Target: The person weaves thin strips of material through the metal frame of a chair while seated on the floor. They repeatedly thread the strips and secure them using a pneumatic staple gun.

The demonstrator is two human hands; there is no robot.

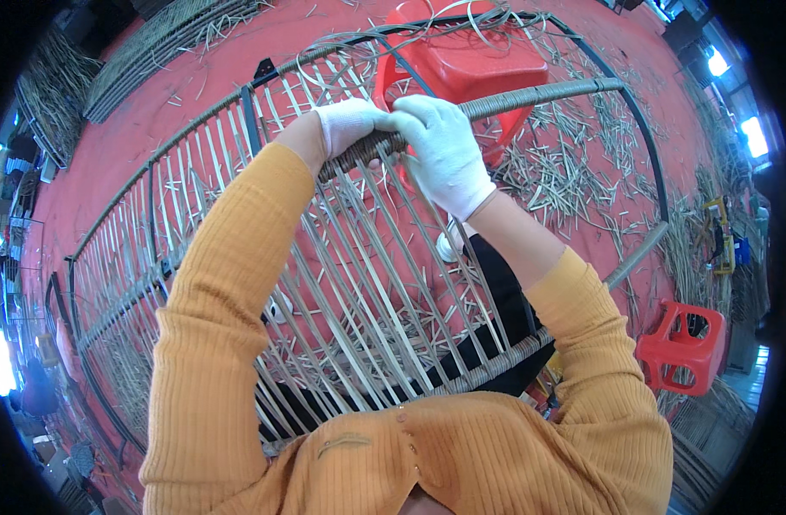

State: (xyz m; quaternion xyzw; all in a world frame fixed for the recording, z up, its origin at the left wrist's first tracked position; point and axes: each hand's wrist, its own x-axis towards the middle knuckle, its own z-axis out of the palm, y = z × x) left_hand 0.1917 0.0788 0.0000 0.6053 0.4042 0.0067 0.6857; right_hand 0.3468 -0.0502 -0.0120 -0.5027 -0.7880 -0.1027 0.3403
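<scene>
Both my hands wear white gloves and meet on a crossbar (530, 97) of a large dark frame, wound with brownish strip. My left hand (352, 124) curls over the bar, its fingertips partly hidden behind it. Just to its right, my right hand (443, 148) is closed round the same bar, with thumb and fingers by a flat strip. Long pale flat strips (359, 283) run side by side from this bar down to a wrapped lower bar (487, 371) near my body. Whether the right fingers also pinch a strip is hidden.
A red plastic chair (474, 64) stands behind the frame, and a red stool (683, 348) at the right. Cut strip scraps (565, 172) litter the red floor (196, 94). Loose strips coil over the frame's far edge. Bundles of strips (54, 99) lie at far left.
</scene>
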